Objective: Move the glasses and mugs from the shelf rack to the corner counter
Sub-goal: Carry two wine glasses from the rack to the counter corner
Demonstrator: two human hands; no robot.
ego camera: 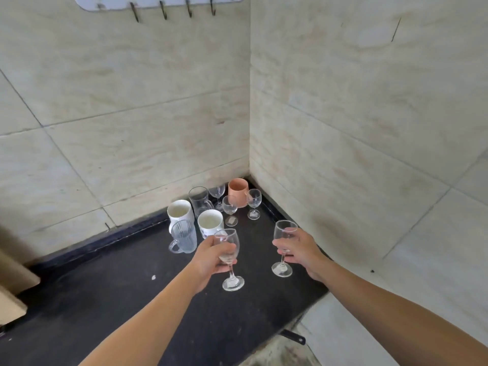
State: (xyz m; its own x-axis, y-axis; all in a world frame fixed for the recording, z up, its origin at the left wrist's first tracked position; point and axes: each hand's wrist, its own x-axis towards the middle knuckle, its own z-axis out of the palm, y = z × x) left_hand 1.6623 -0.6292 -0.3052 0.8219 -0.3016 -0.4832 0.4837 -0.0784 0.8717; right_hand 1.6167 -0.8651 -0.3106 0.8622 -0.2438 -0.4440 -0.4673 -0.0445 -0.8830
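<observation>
My left hand (210,256) grips the bowl of a clear wine glass (232,282), held upright just above the black corner counter (118,291). My right hand (301,250) holds a second clear wine glass (283,231) by its stem, its foot close to the counter. Behind them in the corner stand three more wine glasses (230,207), two white mugs (180,211), a striped glass mug (183,237), a clear glass mug (199,199) and a pink mug (237,188). The shelf rack is out of view.
Beige tiled walls (356,128) close the corner at the back and right. A white hook rail (158,2) hangs high on the back wall. A beige object (13,281) juts over the counter at the left edge. The counter's front edge runs at lower right.
</observation>
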